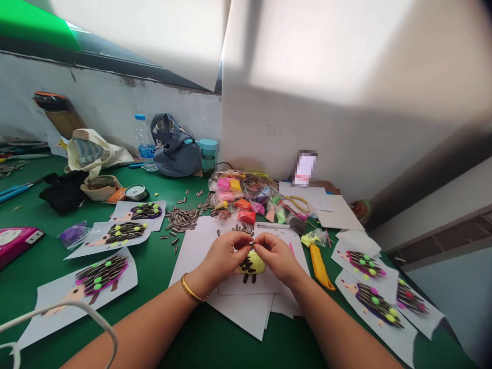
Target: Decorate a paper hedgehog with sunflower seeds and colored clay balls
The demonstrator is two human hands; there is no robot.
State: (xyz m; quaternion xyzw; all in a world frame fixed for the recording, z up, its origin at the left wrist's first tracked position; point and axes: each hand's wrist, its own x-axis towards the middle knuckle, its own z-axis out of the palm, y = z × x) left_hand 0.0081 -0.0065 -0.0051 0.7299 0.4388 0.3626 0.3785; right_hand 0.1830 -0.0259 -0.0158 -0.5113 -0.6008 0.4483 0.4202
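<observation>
Left hand (225, 254) and right hand (277, 256) pinch together what seems a dark seed (252, 243). Just below the fingers (242, 252) is yellow clay (261, 263); nearer, paper edges (246, 313) border green table (286, 338); beyond, board (326, 130) bears faint marks (274, 130).

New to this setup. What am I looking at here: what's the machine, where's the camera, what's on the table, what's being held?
No machine: these are a person's bare left hand and right hand. The single picture comes from a camera worn on that person's head, looking forward and down.

On the green table lie white paper, a pile of striped seeds, bagged coloured clay and a yellow cutter. Hedgehog pictures covered with seeds lie on both sides.

The fingertips of both hands meet at a small dark piece, probably a seed; which hand grips it is unclear. Just below is a yellow-green shape with dark seeds on it.
</observation>
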